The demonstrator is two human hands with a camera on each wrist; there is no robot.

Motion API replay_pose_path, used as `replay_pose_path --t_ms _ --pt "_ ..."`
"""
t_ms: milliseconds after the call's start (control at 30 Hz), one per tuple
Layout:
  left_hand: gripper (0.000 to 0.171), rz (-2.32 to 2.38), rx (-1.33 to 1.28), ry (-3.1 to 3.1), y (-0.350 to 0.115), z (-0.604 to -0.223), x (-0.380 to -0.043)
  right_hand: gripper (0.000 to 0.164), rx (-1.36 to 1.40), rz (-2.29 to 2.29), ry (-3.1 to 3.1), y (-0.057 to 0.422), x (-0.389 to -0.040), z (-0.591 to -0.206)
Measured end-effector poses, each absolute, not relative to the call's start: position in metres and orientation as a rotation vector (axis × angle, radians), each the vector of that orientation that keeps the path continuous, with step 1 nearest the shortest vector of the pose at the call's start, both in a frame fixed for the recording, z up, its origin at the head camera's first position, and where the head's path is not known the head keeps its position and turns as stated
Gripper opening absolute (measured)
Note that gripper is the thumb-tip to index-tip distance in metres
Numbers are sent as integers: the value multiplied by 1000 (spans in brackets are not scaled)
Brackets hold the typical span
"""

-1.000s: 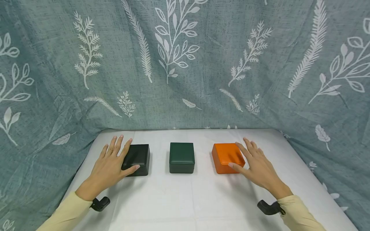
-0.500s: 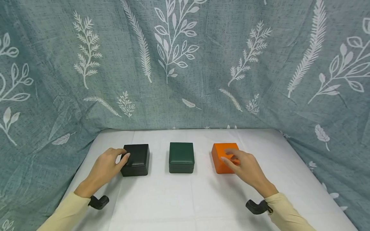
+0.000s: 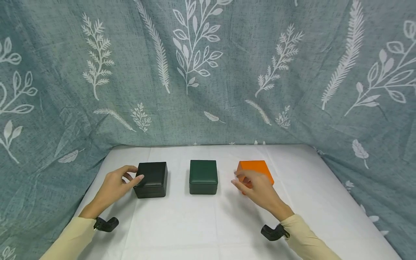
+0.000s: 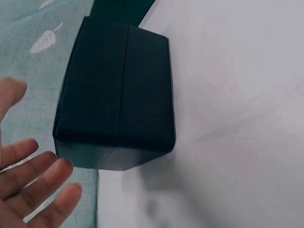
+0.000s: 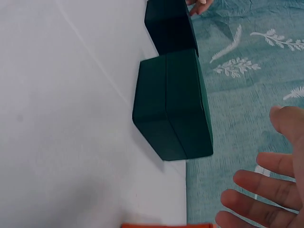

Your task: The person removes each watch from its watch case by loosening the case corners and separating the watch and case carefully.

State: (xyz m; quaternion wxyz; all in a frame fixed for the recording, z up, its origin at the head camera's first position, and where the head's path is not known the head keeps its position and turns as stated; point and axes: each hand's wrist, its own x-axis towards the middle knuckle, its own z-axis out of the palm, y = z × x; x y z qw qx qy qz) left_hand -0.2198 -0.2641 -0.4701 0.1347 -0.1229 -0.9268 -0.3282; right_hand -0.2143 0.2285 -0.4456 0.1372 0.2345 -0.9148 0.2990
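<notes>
Three small square lidded boxes stand in a row: a black box [image 3: 153, 177] at left, a dark green box [image 3: 203, 177] in the middle, an orange box [image 3: 255, 165] at right. My left hand [image 3: 113, 186] hovers by the black box's left side, thumb over its edge in the head view. In the left wrist view a gap shows between those fingers and the black box [image 4: 114, 85]. My right hand [image 3: 261, 191] is above the front of the orange box and partly hides it. Its loosely bent fingers hold nothing; the right wrist view has the green box [image 5: 171, 102] ahead of them.
A white cloth [image 3: 182, 227] covers the table under the boxes. Behind and around it hangs a blue-green curtain [image 3: 227, 108] with white leaf prints. Each wrist wears a black camera mount, the right one [image 3: 273, 232] near the front.
The right hand has moved left across the orange box, its fingers drawing together. The left hand's spread fingers have bent and pulled back slightly left of the black box. All boxes stay in place.
</notes>
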Motion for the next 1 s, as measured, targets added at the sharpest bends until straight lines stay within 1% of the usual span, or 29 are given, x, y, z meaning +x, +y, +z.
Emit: replay_pose_path --t_ms 200,433,800,1000 --pt "63 -1018 -342 -2726 -272 -476 -223 35 732 948 -2655 208 -217 -449" --pt "85 -1104 -377 -2785 -279 -484 -230 34 824 998 -2646 188 -221 -456" --pt "101 -1323 -440 -2838 -289 -497 -235 44 956 1093 -2681 146 -228 -457" --pt "108 -1400 -461 -2861 -291 -504 -238 43 980 1100 -2703 127 -229 -458"
